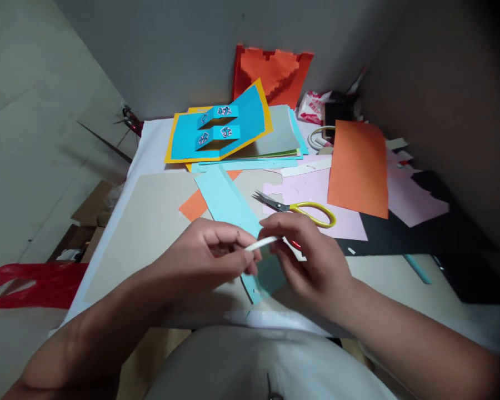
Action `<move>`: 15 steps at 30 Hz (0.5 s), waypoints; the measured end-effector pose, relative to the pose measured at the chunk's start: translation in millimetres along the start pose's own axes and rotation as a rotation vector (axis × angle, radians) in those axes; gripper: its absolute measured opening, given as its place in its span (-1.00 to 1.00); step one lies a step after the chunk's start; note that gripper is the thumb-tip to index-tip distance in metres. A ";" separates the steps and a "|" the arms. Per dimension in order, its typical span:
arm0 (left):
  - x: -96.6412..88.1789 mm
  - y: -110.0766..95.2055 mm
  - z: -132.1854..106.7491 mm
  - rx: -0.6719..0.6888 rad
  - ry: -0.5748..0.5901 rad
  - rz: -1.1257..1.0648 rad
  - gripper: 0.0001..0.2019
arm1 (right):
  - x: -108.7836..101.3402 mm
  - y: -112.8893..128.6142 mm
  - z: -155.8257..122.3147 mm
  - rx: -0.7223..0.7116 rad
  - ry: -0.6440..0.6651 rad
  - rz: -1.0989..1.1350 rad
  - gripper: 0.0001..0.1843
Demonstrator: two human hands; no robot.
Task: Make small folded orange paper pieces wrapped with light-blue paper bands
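**White paper strip pinched in both hands**

Here we go: my left hand and right hand are closed, fingertips pressed together, pinching the strip's two ends; it sits just above a pale blue card strip lying on a grey card sheet; yellow-handled scissors rest near my right hand on pink paper; a blue pop-up card lies beyond.

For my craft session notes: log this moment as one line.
left hand: pinches white paper strip | right hand: pinches same strip | nearby: yellow-handled scissors
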State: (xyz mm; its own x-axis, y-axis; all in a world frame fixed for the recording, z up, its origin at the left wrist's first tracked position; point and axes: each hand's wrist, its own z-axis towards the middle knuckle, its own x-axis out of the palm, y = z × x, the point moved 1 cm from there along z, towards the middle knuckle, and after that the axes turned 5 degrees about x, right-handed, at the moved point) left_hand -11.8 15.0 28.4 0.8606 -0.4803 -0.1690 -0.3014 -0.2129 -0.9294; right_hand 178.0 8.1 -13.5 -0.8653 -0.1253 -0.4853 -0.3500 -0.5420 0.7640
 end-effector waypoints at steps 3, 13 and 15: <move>-7.7 1.7 4.1 0.063 -0.083 0.190 -0.79 | -5.9 -8.8 3.0 0.099 -0.023 -0.098 -0.60; -28.7 7.9 -5.0 0.277 0.140 1.217 -0.62 | -14.3 -18.5 14.5 0.093 -0.038 -0.388 -0.38; -26.0 8.3 -8.4 0.260 0.211 1.342 -0.73 | -13.0 -17.6 13.7 0.075 -0.033 -0.336 -0.38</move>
State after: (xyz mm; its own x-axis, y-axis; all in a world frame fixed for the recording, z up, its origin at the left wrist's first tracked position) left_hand -40.1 18.6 27.9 -0.1096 -0.3122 -0.9437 -0.7368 0.6627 -0.1337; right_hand 190.5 30.6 -14.8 -0.7082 0.0773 -0.7018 -0.6414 -0.4857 0.5938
